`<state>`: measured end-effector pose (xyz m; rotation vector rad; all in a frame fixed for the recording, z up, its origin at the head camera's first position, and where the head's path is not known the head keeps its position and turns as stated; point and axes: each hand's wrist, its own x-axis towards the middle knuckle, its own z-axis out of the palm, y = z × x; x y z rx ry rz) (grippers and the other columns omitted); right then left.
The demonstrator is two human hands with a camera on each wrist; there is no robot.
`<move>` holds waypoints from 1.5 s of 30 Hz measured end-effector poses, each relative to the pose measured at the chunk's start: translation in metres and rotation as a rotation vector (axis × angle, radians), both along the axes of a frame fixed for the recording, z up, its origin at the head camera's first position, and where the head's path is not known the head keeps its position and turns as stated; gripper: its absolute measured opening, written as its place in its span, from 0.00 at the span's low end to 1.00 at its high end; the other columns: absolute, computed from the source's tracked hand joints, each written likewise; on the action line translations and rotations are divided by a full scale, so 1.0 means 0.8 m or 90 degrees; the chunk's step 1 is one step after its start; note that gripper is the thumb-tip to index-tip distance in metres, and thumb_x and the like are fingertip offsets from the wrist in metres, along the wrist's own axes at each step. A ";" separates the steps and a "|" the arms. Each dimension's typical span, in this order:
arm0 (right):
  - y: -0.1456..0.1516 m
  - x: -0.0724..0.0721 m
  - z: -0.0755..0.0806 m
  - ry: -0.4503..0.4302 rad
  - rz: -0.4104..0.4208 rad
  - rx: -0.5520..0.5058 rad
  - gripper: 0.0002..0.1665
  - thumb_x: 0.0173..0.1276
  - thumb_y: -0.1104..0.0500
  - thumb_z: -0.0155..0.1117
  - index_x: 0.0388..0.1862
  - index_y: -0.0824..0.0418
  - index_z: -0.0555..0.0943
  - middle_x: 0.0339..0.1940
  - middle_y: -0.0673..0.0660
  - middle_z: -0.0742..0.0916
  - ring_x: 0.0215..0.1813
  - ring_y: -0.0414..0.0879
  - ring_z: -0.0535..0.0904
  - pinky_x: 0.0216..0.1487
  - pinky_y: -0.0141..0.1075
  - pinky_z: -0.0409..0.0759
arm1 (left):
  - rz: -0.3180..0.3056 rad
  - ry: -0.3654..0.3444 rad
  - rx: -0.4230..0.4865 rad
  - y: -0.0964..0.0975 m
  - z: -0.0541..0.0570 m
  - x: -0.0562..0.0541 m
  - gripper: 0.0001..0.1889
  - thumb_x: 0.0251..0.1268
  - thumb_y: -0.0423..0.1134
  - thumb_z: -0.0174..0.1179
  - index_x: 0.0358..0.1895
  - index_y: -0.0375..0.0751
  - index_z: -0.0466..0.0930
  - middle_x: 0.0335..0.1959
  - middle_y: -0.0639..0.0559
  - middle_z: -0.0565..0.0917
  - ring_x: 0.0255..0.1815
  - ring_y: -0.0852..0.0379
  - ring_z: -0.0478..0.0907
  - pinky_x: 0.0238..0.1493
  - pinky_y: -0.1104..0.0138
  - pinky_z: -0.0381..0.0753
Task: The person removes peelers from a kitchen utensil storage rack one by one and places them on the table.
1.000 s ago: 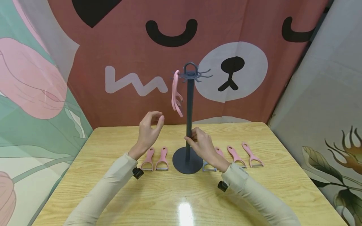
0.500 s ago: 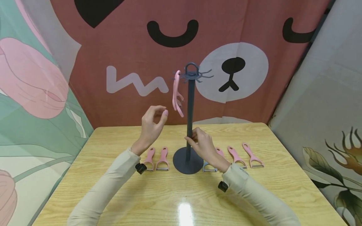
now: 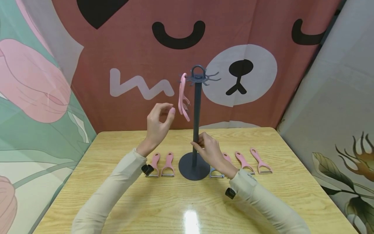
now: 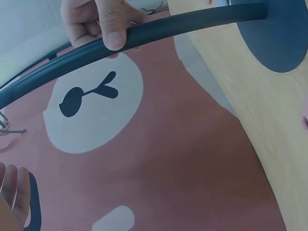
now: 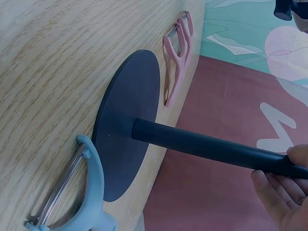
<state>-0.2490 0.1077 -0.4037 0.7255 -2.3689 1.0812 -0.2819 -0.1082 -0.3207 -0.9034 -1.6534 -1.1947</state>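
Note:
A dark utensil stand rises from a round base and has a ring of hooks at its top. My right hand grips the lower half of the pole between thumb and fingers, also plain in the right wrist view. Overlapping pink Y-shaped peelers hang from a left hook. My left hand is raised just left of their lower ends, fingers bent, thumb apart, holding nothing. In the left wrist view its fingers show at the lower left corner.
On the wooden table, two pink peelers lie left of the base. To the right lie more pink peelers and a blue peeler, partly hidden by the right forearm in the head view. A printed curtain hangs behind.
My left hand has risen and moved slightly right, closer to the hanging peelers. My right hand keeps its hold on the pole.

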 end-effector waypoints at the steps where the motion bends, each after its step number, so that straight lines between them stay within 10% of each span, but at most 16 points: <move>1: 0.000 0.000 0.000 0.001 0.001 0.000 0.11 0.68 0.59 0.69 0.42 0.63 0.77 0.32 0.53 0.84 0.31 0.40 0.83 0.34 0.29 0.83 | 0.001 0.002 0.003 0.001 0.001 0.000 0.11 0.66 0.28 0.60 0.50 0.32 0.80 0.39 0.42 0.81 0.38 0.48 0.80 0.43 0.57 0.82; 14: 0.001 -0.004 -0.004 0.011 0.008 -0.006 0.11 0.68 0.60 0.69 0.42 0.63 0.77 0.32 0.52 0.84 0.31 0.39 0.83 0.34 0.29 0.83 | -0.019 0.011 0.038 0.029 0.050 0.042 0.13 0.62 0.24 0.60 0.49 0.19 0.76 0.38 0.29 0.79 0.39 0.36 0.78 0.41 0.49 0.80; 23: 0.001 -0.004 -0.003 0.012 0.013 -0.008 0.11 0.68 0.60 0.69 0.42 0.64 0.77 0.32 0.53 0.85 0.31 0.39 0.83 0.34 0.29 0.83 | -0.025 -0.009 0.037 0.037 0.048 0.033 0.18 0.69 0.39 0.61 0.50 0.24 0.78 0.38 0.33 0.79 0.35 0.39 0.76 0.39 0.56 0.79; 32: 0.001 -0.004 -0.005 0.015 0.010 -0.007 0.11 0.68 0.61 0.69 0.42 0.64 0.77 0.32 0.53 0.85 0.31 0.40 0.83 0.34 0.28 0.83 | -0.022 -0.021 0.000 0.038 0.039 0.020 0.18 0.53 0.19 0.64 0.49 0.22 0.78 0.37 0.32 0.77 0.33 0.38 0.74 0.34 0.53 0.75; 41: 0.002 -0.004 -0.006 0.013 0.017 -0.006 0.11 0.69 0.60 0.69 0.42 0.64 0.76 0.32 0.53 0.85 0.31 0.40 0.83 0.35 0.29 0.83 | -0.016 -0.065 -0.027 0.033 0.027 0.008 0.29 0.70 0.58 0.58 0.50 0.29 0.79 0.39 0.39 0.77 0.36 0.47 0.75 0.38 0.58 0.77; 45: 0.002 -0.004 -0.006 0.018 0.017 -0.007 0.11 0.69 0.60 0.69 0.42 0.64 0.77 0.32 0.53 0.85 0.31 0.39 0.83 0.34 0.29 0.83 | -0.011 -0.062 -0.027 0.034 0.029 0.009 0.30 0.70 0.60 0.56 0.49 0.30 0.78 0.39 0.39 0.77 0.37 0.47 0.75 0.39 0.58 0.77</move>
